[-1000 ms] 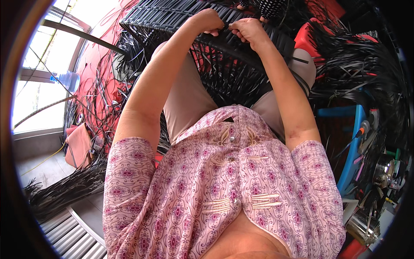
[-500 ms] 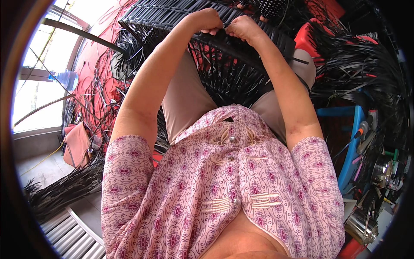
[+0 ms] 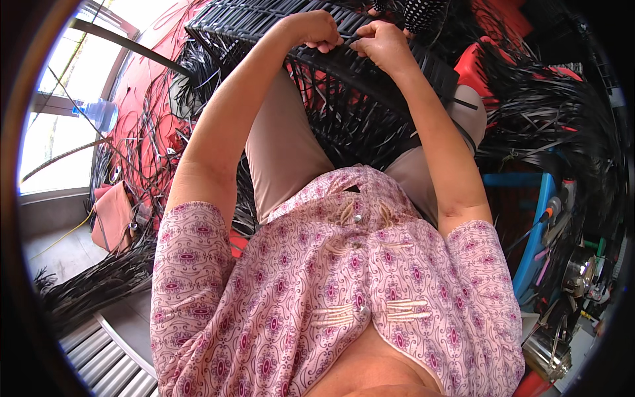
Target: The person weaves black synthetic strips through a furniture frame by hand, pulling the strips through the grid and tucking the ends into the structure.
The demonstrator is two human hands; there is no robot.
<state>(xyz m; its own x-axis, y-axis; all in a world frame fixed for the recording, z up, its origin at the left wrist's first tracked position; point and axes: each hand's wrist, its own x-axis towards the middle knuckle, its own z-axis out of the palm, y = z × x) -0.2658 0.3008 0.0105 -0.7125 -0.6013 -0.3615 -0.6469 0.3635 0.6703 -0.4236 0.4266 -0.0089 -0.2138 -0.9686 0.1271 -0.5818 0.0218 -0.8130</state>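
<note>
My left hand (image 3: 316,30) was closed on a black strip (image 3: 350,38) at the top edge of the black woven frame (image 3: 350,92) that lay across my lap. My right hand (image 3: 382,45), just beside it, pinched the same strip. Loose black strips (image 3: 549,126) lay heaped to my right.
</note>
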